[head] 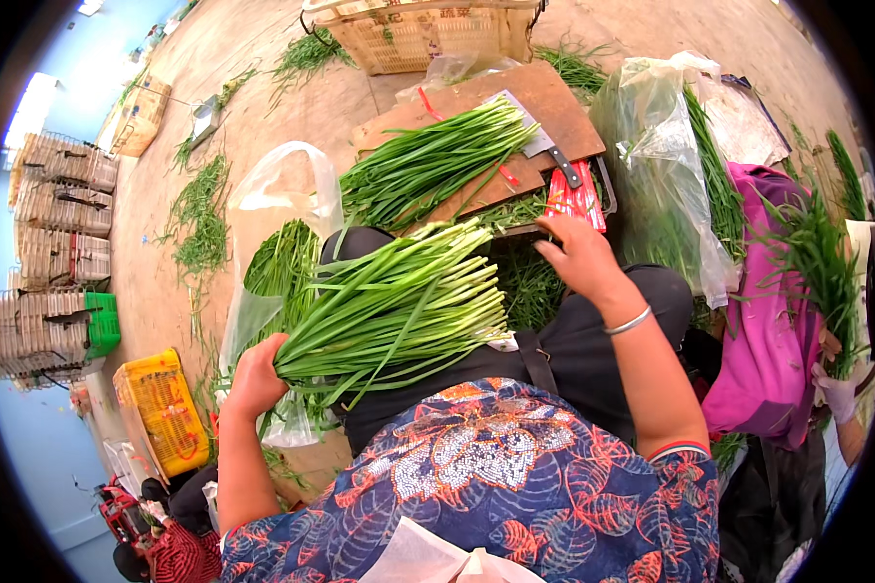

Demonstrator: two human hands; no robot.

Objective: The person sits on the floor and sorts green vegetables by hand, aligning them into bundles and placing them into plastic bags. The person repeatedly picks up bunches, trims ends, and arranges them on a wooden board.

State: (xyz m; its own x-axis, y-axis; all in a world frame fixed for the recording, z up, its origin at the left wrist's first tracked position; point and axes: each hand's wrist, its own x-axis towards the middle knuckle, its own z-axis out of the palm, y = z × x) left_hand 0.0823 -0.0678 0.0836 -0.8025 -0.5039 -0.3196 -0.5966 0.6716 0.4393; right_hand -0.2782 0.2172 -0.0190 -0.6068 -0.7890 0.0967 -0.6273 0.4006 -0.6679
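My left hand (255, 375) grips the leafy end of a loose bunch of garlic chives (401, 310), which lies across my lap with its pale cut stems to the right. My right hand (583, 259) has thumb and forefinger apart, just below a stack of red-and-white tie strips (577, 200); I cannot tell whether it touches them. A second chive bunch (437, 164) rests on a brown board (554, 91). Beside its stems lies a cleaver (536, 138), black handle pointing towards the strips.
An open plastic bag (313, 167) with chives stands at left. Another full plastic bag (649, 175) is at right. Beyond the board sits a plastic crate (423, 36). Stacked crates (65, 240) and a yellow crate (168, 408) are far left. A co-worker's gloved hand (835, 390) holds greens at right.
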